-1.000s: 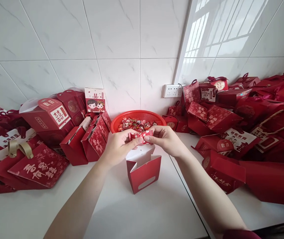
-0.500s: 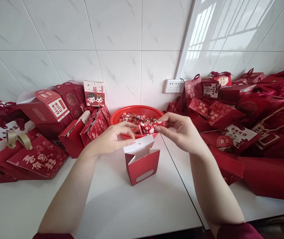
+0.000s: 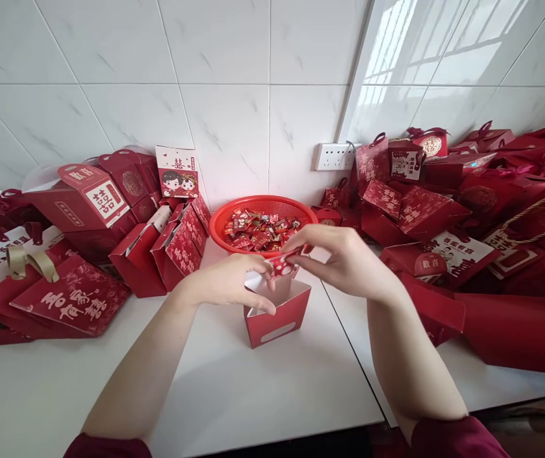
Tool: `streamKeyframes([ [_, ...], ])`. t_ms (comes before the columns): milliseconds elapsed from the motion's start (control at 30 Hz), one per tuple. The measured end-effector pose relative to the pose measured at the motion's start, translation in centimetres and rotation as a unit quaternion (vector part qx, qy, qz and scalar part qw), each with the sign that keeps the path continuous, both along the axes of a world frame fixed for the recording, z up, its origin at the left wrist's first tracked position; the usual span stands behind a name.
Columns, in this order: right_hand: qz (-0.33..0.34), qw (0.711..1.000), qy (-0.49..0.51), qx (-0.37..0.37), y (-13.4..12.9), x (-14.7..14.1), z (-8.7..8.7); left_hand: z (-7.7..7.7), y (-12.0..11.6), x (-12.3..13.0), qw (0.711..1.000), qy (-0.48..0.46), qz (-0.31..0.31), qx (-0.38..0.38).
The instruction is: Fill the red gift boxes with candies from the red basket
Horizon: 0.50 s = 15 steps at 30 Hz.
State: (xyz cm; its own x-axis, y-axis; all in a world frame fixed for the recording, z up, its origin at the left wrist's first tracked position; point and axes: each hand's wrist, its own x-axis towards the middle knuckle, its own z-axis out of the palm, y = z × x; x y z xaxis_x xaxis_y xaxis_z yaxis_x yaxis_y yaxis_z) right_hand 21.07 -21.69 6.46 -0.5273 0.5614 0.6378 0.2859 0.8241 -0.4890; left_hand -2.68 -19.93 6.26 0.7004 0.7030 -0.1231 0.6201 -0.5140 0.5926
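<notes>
Above a small red paper gift box (image 3: 279, 318) with a white inside, my right hand (image 3: 343, 261) pinches a red wrapped packet with white dots (image 3: 282, 264). The packet hangs over the open top of the box. My left hand (image 3: 234, 283) is at the box's left side, thumb and fingers apart over the opening, fingertips by the packet's left end. Whether those fingertips touch the packet or the box rim I cannot tell. Behind the box stands a red plastic basket (image 3: 215, 226) with many small wrapped candies (image 3: 257, 236) in it.
Red gift boxes (image 3: 179, 238) and ribboned gift bags (image 3: 69, 292) crowd the left of the white table (image 3: 272, 388). More red boxes and bags (image 3: 437, 210) are heaped on the right. A power strip (image 3: 334, 157) is on the tiled wall. A dark seam runs across the table.
My right hand has lowered the packet towards the box opening. My left hand has moved right and down, its fingers now spread over the box's top. The camera view has shifted slightly.
</notes>
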Motion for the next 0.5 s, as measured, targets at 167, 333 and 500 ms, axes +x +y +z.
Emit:
streamKeyframes([
  [167,0.029,0.989,-0.144,-0.036,0.4,-0.5,-0.3,-0.2,0.2,-0.4,0.999,0.012,0.026,0.016],
  [333,-0.043,0.992,-0.113,-0.04,0.6,0.4,-0.4,0.3,-0.2,-0.4,0.999,0.039,0.001,0.012],
  [500,-0.213,0.968,-0.108,-0.072,3.5,1.8,-1.2,0.5,-1.8,0.8,0.996,0.011,-0.091,-0.003],
])
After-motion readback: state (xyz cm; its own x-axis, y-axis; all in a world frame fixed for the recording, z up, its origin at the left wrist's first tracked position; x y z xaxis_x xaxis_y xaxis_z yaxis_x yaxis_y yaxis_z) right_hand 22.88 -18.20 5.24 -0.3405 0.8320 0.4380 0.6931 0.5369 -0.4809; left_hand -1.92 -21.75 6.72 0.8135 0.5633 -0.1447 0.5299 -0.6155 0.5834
